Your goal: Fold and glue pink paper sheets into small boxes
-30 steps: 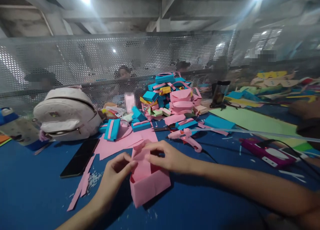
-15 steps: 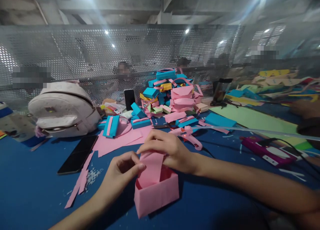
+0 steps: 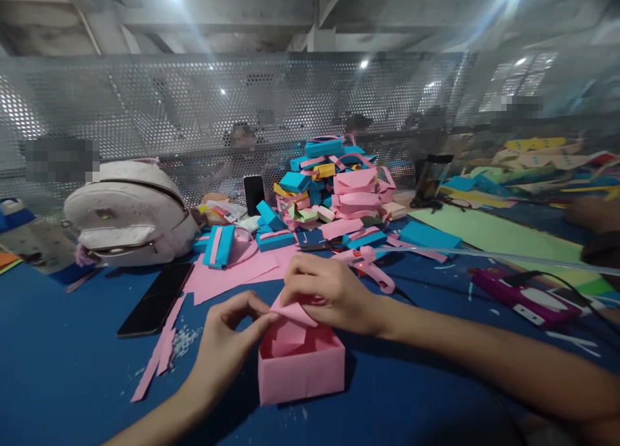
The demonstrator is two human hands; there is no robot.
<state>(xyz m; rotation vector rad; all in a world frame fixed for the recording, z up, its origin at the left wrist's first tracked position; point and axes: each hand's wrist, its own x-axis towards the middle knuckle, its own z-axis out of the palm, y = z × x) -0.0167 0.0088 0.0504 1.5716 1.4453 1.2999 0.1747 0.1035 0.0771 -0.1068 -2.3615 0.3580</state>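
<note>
The single head-worn view looks forward and down from the near side of the worktop (image 3: pixel 72 343). The pink paper box (image 3: pixel 303 375) shows close up, below the middle of the frame; the perforated screen (image 3: pixel 184 104) stands farther off, facing the lens, and the ceiling (image 3: pixel 232 7) spans the top.

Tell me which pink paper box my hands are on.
The open pink box in front, its flap held by your left hand and right hand; the other pink boxes are piled behind.
</note>
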